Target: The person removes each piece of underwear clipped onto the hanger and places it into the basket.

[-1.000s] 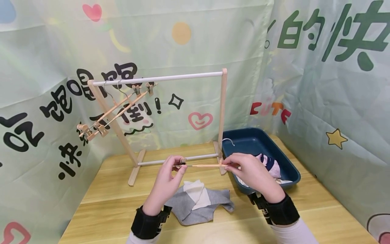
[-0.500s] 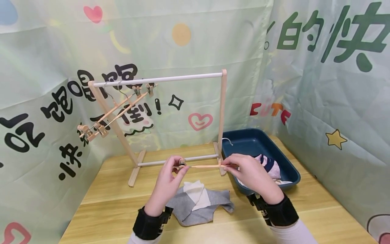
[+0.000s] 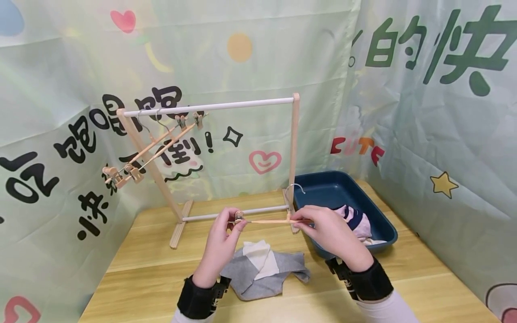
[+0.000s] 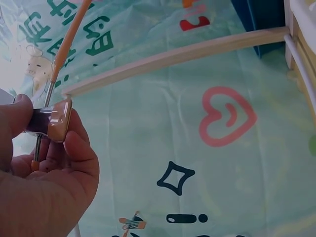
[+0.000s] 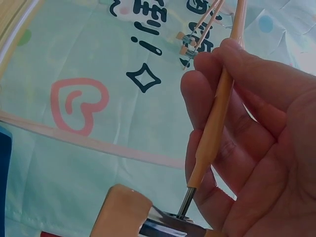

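Observation:
A wooden hanger with metal clips (image 3: pixel 268 221) is held level in both hands above the table, its hook (image 3: pixel 296 186) pointing up. My left hand (image 3: pixel 220 244) pinches the clip (image 4: pixel 59 121) at the hanger's left end between thumb and fingers. With thumb and fingertips my right hand (image 3: pixel 331 231) grips the wooden bar (image 5: pixel 212 136) near the hook's base. The right-end clip (image 5: pixel 121 212) shows in the right wrist view, close to that palm. Below the hands, a small grey garment (image 3: pixel 246 273) with a white piece of cloth (image 3: pixel 260 259) lies on the table.
Behind the hands stands a wooden rack with a white top rail (image 3: pixel 242 105). Two clip hangers (image 3: pixel 161 146) hang at its left end. To the right, a dark blue tub (image 3: pixel 387 226) holds striped and pale clothes (image 3: pixel 357 220). Printed curtains enclose the table (image 3: pixel 133 269).
The right hand has shifted slightly left with the hanger, and its hook has moved left. The left hand keeps its hold on the clip. The garment lies still.

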`<action>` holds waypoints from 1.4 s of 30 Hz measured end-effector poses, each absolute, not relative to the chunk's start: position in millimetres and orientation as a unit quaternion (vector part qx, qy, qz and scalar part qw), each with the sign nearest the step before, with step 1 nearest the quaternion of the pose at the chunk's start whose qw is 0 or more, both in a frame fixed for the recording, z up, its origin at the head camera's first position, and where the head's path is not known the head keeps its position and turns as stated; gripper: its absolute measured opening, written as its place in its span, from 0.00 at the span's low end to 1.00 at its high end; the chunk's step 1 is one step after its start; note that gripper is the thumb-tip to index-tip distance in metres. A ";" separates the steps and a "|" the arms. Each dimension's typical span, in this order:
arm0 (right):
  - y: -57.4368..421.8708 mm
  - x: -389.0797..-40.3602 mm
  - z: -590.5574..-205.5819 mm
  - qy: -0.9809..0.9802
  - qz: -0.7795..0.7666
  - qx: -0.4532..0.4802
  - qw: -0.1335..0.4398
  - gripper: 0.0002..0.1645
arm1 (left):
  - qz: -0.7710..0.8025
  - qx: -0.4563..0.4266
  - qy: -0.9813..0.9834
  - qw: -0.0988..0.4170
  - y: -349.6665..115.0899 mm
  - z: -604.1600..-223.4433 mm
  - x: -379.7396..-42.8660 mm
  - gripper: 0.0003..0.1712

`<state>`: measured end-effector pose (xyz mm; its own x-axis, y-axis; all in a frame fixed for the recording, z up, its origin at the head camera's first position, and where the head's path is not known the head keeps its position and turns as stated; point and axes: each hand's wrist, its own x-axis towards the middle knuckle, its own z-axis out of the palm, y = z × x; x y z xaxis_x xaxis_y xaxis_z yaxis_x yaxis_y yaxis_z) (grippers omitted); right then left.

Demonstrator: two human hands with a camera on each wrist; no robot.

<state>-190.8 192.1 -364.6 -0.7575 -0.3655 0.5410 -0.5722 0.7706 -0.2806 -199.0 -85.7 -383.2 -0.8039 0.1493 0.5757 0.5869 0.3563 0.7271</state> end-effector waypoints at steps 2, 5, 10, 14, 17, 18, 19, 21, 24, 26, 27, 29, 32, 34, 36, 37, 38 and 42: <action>190.9 -190.6 -364.8 -0.912 0.220 0.255 0.235 0.08 | -0.523 -0.233 -0.792 0.212 -86.1 -383.9 -198.9 0.07; 189.2 -190.4 -365.0 -0.911 0.217 0.256 0.241 0.09 | -0.529 -0.232 -0.787 0.214 -86.7 -385.3 -199.2 0.06; 187.5 -191.5 -365.9 -0.907 0.207 0.261 0.258 0.09 | -0.539 -0.223 -0.782 0.218 -87.5 -387.7 -199.6 0.05; 187.3 -193.2 -367.2 -0.906 0.190 0.263 0.273 0.11 | -0.548 -0.213 -0.778 0.220 -88.2 -389.1 -199.3 0.05; 187.7 -193.2 -367.3 -0.905 0.176 0.265 0.284 0.12 | -0.555 -0.205 -0.775 0.222 -89.2 -390.2 -199.6 0.05; 187.9 -192.9 -367.2 -0.904 0.174 0.264 0.288 0.12 | -0.557 -0.203 -0.774 0.223 -89.6 -390.7 -199.9 0.05; 188.1 -192.6 -366.9 -0.903 0.173 0.264 0.292 0.12 | -0.559 -0.200 -0.773 0.224 -90.2 -391.0 -200.1 0.05; 188.7 -192.1 -366.5 -0.902 0.173 0.258 0.298 0.11 | -0.562 -0.196 -0.770 0.229 -91.6 -391.6 -200.7 0.05; 189.8 -192.3 -366.3 -0.901 0.181 0.251 0.303 0.10 | -0.566 -0.191 -0.767 0.234 -94.0 -392.9 -202.1 0.06; 190.4 -192.7 -366.2 -0.901 0.181 0.249 0.304 0.10 | -0.567 -0.189 -0.767 0.234 -95.6 -393.7 -203.0 0.06; 190.8 -193.0 -366.3 -0.901 0.181 0.249 0.306 0.09 | -0.567 -0.188 -0.767 0.233 -96.4 -394.1 -203.3 0.06; 191.3 -193.5 -366.4 -0.900 0.179 0.250 0.309 0.09 | -0.567 -0.188 -0.767 0.233 -97.8 -394.7 -203.8 0.06; 192.0 -193.5 -366.5 -0.898 0.179 0.248 0.316 0.10 | -0.572 -0.187 -0.764 0.234 -99.7 -395.0 -204.0 0.06; 192.3 -193.0 -366.2 -0.897 0.184 0.244 0.320 0.09 | -0.575 -0.185 -0.761 0.235 -100.7 -394.9 -204.2 0.06; 192.4 -192.1 -365.5 -0.895 0.194 0.239 0.324 0.09 | -0.579 -0.183 -0.759 0.233 -101.5 -394.7 -204.4 0.06; 192.4 -191.7 -365.0 -0.893 0.198 0.236 0.328 0.09 | -0.581 -0.182 -0.758 0.234 -101.9 -394.4 -204.5 0.06; 192.2 -191.2 -364.4 -0.891 0.202 0.234 0.332 0.09 | -0.582 -0.180 -0.758 0.235 -102.4 -394.3 -204.6 0.06; 191.3 -190.1 -361.8 -0.879 0.218 0.231 0.357 0.09 | -0.587 -0.177 -0.753 0.238 -104.5 -392.8 -204.2 0.06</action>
